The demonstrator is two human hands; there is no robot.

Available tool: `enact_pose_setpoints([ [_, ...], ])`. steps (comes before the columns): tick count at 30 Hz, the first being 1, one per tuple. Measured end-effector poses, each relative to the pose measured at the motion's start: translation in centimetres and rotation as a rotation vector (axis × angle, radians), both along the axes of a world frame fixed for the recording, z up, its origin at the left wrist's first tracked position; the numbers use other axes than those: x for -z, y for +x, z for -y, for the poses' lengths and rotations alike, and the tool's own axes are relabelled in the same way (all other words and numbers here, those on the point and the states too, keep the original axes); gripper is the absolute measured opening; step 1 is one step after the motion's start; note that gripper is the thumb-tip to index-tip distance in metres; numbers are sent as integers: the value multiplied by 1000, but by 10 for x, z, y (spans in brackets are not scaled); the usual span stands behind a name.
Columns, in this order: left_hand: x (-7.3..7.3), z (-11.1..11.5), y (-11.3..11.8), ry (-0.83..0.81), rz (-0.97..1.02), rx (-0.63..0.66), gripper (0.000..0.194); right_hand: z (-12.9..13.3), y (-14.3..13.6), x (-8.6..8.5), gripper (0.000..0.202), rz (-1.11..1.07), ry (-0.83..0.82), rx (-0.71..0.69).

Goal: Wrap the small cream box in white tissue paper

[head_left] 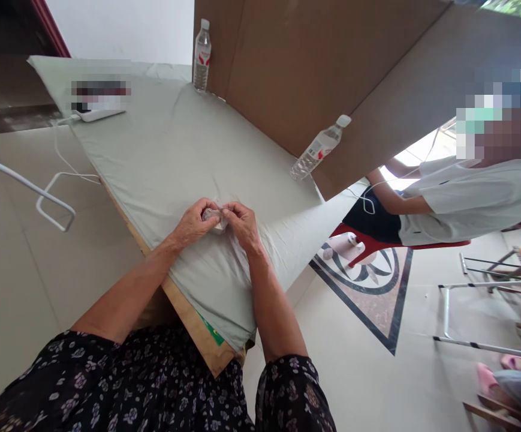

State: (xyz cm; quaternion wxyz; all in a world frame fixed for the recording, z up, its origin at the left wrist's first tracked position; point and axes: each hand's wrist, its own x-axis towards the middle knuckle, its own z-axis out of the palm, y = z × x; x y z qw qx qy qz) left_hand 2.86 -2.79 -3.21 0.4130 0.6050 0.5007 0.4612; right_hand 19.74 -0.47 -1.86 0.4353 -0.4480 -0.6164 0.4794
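A small, crumpled, see-through plastic bag (216,223) is between my two hands, just above the pale cloth near the table's front corner. My left hand (195,221) grips its left side with the thumb and curled fingers. On the other side, my right hand (242,223) pinches the upper right edge between thumb and forefinger. Something whitish shows through the plastic, but I cannot make out what it is.
A pale cloth covers the table (152,150). One water bottle (202,57) stands by the cardboard panel (287,72); another bottle (318,150) stands nearer. A blurred white-edged object (101,111) lies far left. At right, a person in a white shirt (480,192) sits on a red stool (363,243).
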Motion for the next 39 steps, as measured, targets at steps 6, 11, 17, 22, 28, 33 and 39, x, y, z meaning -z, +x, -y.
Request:
enact_pose_setpoints([
  [6, 2, -2, 1, 19, 63, -38, 68, 10, 16, 5, 40, 191, 137, -111],
  [11, -6, -3, -2, -37, 14, -2, 40, 17, 15, 15, 50, 347, 321, -82],
  [17, -14, 2, -6, -140, 85, 27, 32, 18, 13, 10, 51, 280, 114, -110],
  [22, -12, 2, -8, -213, 223, 125, 62, 13, 18, 10, 76, 125, -65, -110],
  [28, -12, 2, -8, -244, 259, 114, 78, 9, 16, 17, 84, 61, -82, -42],
  [33, -8, 0, -6, -238, 271, 96, 86, -3, 8, 24, 62, -16, -130, 73],
  [39, 2, -4, -9, -234, 272, 107, 90, -10, -6, 28, 40, -16, -75, 98],
])
